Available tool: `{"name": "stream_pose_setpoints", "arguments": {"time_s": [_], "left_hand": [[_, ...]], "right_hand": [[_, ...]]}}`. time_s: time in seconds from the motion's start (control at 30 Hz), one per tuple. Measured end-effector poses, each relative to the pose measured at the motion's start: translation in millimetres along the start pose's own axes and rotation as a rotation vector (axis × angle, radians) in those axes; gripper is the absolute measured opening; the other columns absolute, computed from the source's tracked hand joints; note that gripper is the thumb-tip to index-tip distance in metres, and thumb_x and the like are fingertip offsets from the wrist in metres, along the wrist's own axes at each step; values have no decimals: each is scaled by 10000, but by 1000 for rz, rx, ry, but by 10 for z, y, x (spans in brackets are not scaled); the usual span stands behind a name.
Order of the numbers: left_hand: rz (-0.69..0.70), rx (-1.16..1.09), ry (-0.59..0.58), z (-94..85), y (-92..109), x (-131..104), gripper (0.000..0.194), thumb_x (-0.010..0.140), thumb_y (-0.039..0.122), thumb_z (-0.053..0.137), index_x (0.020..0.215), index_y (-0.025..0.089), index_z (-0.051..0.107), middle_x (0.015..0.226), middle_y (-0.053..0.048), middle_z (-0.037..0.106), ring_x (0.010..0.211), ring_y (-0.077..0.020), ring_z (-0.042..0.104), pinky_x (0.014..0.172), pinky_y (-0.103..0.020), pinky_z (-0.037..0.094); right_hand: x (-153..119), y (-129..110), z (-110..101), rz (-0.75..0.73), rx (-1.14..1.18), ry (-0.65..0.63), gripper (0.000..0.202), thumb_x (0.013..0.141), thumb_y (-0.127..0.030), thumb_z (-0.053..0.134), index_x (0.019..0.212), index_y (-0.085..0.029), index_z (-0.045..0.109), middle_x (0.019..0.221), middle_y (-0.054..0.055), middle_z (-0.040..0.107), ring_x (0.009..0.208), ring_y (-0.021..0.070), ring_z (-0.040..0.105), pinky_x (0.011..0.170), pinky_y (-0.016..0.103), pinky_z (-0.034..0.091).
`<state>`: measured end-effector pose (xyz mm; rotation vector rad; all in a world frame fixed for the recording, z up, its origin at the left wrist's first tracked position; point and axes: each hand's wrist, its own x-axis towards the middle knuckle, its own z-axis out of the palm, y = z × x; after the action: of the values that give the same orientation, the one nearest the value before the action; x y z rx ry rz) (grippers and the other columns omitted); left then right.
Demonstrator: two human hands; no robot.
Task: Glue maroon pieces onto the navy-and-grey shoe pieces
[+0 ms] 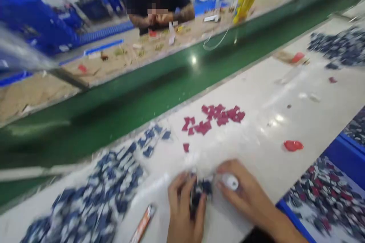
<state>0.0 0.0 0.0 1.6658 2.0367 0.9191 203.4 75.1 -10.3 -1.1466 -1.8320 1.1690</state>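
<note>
In my left hand (183, 205) I am holding dark pieces (207, 187), their long axis blurred, while my right hand (245, 194) is gripping a white-ended tool (230, 181) just right of them, maroon pieces (221, 115) lying farther on the counter (256, 133).

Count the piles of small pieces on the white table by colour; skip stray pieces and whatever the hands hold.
Dark blue, some pale bits showing: 2 (near-left pile, far-right pile)
Maroon: 1 (middle pile, loosely spread)
Total: 3
</note>
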Motion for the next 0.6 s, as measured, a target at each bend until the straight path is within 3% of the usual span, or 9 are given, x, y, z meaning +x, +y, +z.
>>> {"name": "stream_pose_setpoints", "arguments": {"time_s": [0.07, 0.1, 0.2, 0.27, 0.43, 0.6], "left_hand": [[66, -37, -6, 16, 38, 49, 302, 1034, 232, 619, 1322, 313, 658, 1348, -105, 637, 1307, -258, 657, 1071, -457, 618], [58, -50, 21, 25, 48, 82, 267, 1043, 210, 602, 1290, 295, 655, 1277, -90, 662, 1255, -235, 671, 1049, -424, 615], [4, -85, 59, 37, 86, 159, 214, 1059, 205, 584, 1253, 270, 647, 1168, -58, 688, 1133, -201, 689, 984, -368, 607], [-32, -93, 74, 32, 122, 181, 182, 1059, 224, 601, 1229, 264, 652, 1144, -48, 685, 1076, -192, 694, 934, -344, 604], [8, -23, 124, 19, 149, 195, 185, 1054, 203, 616, 1233, 248, 635, 1117, -45, 678, 1072, -184, 681, 926, -328, 577], [40, 64, 126, -42, 169, 50, 249, 1000, 196, 680, 1245, 220, 644, 1247, -103, 592, 1211, -240, 602, 1026, -403, 538]], "right_hand": [[-26, -143, -156, 88, 44, 93, 169, 1058, -336, 668, 1220, -291, 648, 1161, 66, 714, 1079, 270, 695, 936, 413, 571], [-29, -172, -192, 133, 70, 134, 208, 1053, -356, 688, 1241, -295, 625, 1120, 52, 714, 1011, 258, 702, 878, 397, 577], [-54, -142, -170, 254, 113, 240, 316, 1040, -408, 715, 1291, -296, 557, 924, -7, 666, 750, 208, 643, 676, 343, 534], [-79, -82, -116, 255, 123, 280, 353, 1025, -410, 728, 1280, -290, 517, 871, -30, 628, 683, 193, 599, 629, 333, 504], [-108, 12, -54, 96, 129, 273, 315, 1042, -362, 663, 1213, -293, 407, 935, -3, 640, 751, 210, 619, 657, 355, 521], [-102, -44, -111, 191, 99, 263, 375, 1012, -398, 753, 1307, -287, 551, 1054, 46, 711, 895, 248, 706, 723, 377, 580]]}}
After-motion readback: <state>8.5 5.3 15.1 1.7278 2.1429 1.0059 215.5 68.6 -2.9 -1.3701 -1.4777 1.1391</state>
